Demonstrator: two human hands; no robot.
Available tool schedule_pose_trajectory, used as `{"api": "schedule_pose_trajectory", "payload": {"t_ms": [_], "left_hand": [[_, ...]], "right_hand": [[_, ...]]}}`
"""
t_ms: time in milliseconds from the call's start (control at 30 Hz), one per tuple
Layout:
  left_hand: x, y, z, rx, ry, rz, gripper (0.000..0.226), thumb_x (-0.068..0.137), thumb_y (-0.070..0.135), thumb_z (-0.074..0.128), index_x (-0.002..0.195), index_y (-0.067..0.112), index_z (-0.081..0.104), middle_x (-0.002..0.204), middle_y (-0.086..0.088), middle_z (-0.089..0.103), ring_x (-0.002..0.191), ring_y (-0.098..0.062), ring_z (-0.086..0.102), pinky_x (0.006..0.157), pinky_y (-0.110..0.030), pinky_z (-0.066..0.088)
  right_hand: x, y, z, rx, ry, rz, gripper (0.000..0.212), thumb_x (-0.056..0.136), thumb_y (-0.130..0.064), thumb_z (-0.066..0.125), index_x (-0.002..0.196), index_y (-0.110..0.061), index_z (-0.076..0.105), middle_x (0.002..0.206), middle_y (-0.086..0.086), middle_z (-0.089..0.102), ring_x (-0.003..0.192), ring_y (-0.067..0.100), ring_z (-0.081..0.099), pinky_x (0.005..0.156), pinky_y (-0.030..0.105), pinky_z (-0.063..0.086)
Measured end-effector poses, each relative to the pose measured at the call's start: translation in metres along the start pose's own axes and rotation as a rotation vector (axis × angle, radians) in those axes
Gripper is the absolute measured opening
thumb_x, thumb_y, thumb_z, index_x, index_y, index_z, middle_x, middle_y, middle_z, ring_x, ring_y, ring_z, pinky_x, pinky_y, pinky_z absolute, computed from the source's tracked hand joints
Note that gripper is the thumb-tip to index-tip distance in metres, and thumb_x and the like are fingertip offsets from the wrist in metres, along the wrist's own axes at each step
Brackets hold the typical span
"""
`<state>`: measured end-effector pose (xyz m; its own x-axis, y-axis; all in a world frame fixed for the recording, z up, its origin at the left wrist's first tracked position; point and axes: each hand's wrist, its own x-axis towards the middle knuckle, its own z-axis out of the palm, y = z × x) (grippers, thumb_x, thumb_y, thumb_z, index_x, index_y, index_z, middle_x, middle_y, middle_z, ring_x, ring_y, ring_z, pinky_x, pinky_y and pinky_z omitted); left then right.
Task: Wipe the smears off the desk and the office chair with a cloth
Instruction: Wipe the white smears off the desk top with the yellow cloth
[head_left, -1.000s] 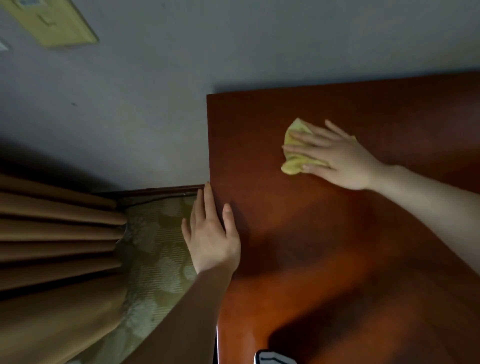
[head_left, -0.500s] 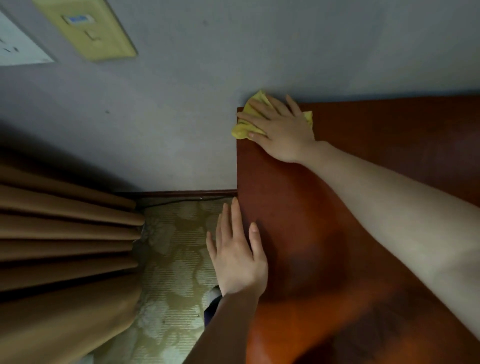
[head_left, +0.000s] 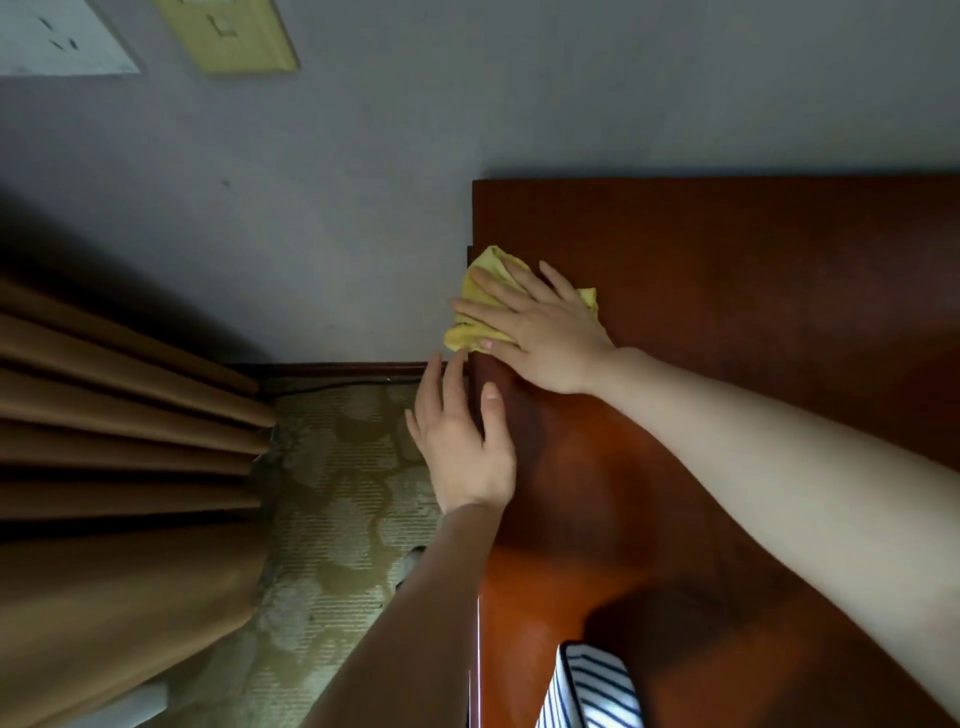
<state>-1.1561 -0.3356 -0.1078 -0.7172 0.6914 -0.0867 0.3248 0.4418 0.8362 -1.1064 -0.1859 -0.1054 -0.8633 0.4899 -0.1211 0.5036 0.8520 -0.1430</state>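
A reddish-brown wooden desk (head_left: 753, 291) fills the right side, its back edge against the wall. A crumpled yellow cloth (head_left: 475, 306) lies at the desk's left edge, partly overhanging it. My right hand (head_left: 540, 332) presses flat on the cloth with straight, spread fingers. My left hand (head_left: 462, 441) rests on the desk's left edge just below the cloth, thumb on the top and fingers straight along the side. No office chair is in view.
A grey wall (head_left: 363, 208) stands behind the desk, with a yellowish switch plate (head_left: 228, 36) and a white sheet (head_left: 57, 41) on it. Brown curtains (head_left: 114, 415) hang at the left over patterned carpet (head_left: 337, 493). Striped fabric (head_left: 592, 691) shows at the bottom.
My right hand slid the cloth from the middle of the desk to its back left corner, then toward me along the left edge. My left hand has stayed on the edge.
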Motion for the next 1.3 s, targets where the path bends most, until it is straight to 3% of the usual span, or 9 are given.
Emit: {"api": "schedule_pose_trajectory", "payload": {"t_ms": [167,400,533,667,800,933,1133,1300], "left_hand": [[-0.027,-0.005,-0.023,-0.267,0.135,-0.001,0.049,0.094,0.028,0.034,0.137,0.009,0.046,0.145,-0.006,0.039,0.134,-0.011,0.033,0.105,-0.006,0.021],[-0.094,-0.014,-0.055,-0.220,0.047,-0.009,0.049,0.097,0.033,0.033,0.142,0.016,0.039,0.148,0.003,0.036,0.136,-0.005,0.031,0.104,-0.005,0.021],[-0.123,-0.018,-0.060,-0.094,-0.072,-0.004,0.048,0.101,0.027,0.039,0.148,0.020,0.029,0.157,0.002,0.021,0.143,-0.008,0.020,0.108,-0.010,0.016],[-0.146,-0.022,-0.058,0.171,-0.282,0.095,0.058,0.100,0.037,0.039,0.152,0.027,0.014,0.161,0.004,-0.004,0.147,-0.015,0.000,0.119,-0.041,0.009],[-0.158,-0.022,-0.054,0.398,-0.405,0.150,0.068,0.098,0.050,0.034,0.152,0.030,-0.001,0.157,0.002,-0.024,0.144,-0.015,-0.021,0.116,-0.041,-0.009],[-0.158,-0.021,-0.050,0.611,-0.565,0.161,0.093,0.087,0.063,0.047,0.151,0.026,-0.010,0.153,-0.006,-0.033,0.141,-0.023,-0.029,0.115,-0.043,-0.010],[-0.153,-0.018,-0.045,0.820,-0.751,0.098,0.130,0.064,0.081,0.057,0.143,0.026,-0.031,0.145,-0.007,-0.046,0.133,-0.026,-0.042,0.115,-0.051,-0.006],[-0.150,-0.007,-0.043,0.952,-0.887,0.021,0.143,0.057,0.081,0.064,0.130,0.026,-0.046,0.126,-0.006,-0.062,0.119,-0.026,-0.052,0.113,-0.056,-0.004]], "right_hand": [[-0.041,-0.029,0.009,-0.006,-0.044,-0.004,0.052,0.098,-0.051,0.026,0.147,-0.046,0.010,0.159,-0.009,-0.001,0.145,0.016,-0.010,0.114,0.040,-0.012],[-0.118,-0.078,0.020,0.003,-0.095,-0.053,0.056,0.097,-0.053,0.028,0.146,-0.050,0.002,0.159,-0.011,-0.006,0.144,0.014,-0.016,0.112,0.038,-0.017],[-0.162,-0.099,0.028,0.041,-0.103,-0.109,0.055,0.097,-0.053,0.030,0.146,-0.048,0.007,0.159,-0.012,-0.005,0.144,0.013,-0.018,0.114,0.039,-0.017],[-0.208,-0.108,0.036,0.031,-0.104,-0.152,0.058,0.098,-0.047,0.035,0.150,-0.036,0.011,0.159,-0.009,0.000,0.141,0.011,-0.024,0.113,0.035,-0.021],[-0.260,-0.105,0.037,0.069,-0.085,-0.183,0.049,0.097,-0.046,0.032,0.145,-0.036,0.033,0.157,-0.005,0.018,0.143,0.013,-0.013,0.114,0.034,-0.019],[-0.313,-0.090,0.038,0.058,-0.111,-0.175,0.047,0.096,-0.048,0.029,0.143,-0.044,0.029,0.154,-0.012,0.023,0.145,0.016,0.008,0.116,0.039,0.001],[-0.343,-0.051,0.030,0.031,-0.153,-0.212,0.048,0.096,-0.044,0.029,0.144,-0.043,0.030,0.154,-0.014,0.021,0.145,0.015,0.012,0.115,0.041,0.006],[-0.316,-0.019,0.024,0.035,-0.152,-0.121,0.055,0.097,-0.037,0.043,0.145,-0.046,0.018,0.154,-0.017,0.006,0.145,0.010,-0.007,0.118,0.037,-0.004]]}}
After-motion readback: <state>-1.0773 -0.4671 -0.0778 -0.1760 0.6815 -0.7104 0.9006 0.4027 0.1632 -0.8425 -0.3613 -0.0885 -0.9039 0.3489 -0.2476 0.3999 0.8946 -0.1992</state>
